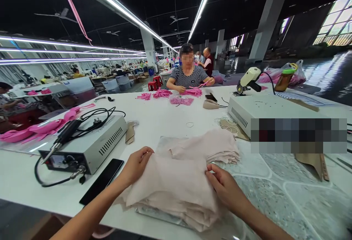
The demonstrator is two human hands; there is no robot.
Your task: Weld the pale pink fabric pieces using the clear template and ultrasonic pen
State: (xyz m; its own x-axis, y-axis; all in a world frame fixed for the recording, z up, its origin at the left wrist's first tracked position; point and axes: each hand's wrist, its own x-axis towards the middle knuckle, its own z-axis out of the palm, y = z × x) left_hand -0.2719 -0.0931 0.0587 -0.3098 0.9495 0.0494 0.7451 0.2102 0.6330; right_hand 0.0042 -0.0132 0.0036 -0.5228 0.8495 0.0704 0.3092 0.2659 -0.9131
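A stack of thin, pale pink fabric pieces [176, 188] lies in front of me near the table's front edge. My left hand [139, 163] pinches the far left corner of its top piece. At the far right corner, my right hand [220, 181] has thumb and fingers closed on the same piece. Just beyond is a second pile of pale pink fabric [205, 146], its layers fanned at the right side. Both piles rest on a grey patterned sheet [264, 192].
At left are a grey control box [101, 141] with a cabled handheld tool [68, 133] and a black phone [101, 183]. A larger box [275, 111] stands at right, with a cutter [249, 80] behind. Across the table, a person [189, 73] handles pink strips [192, 92].
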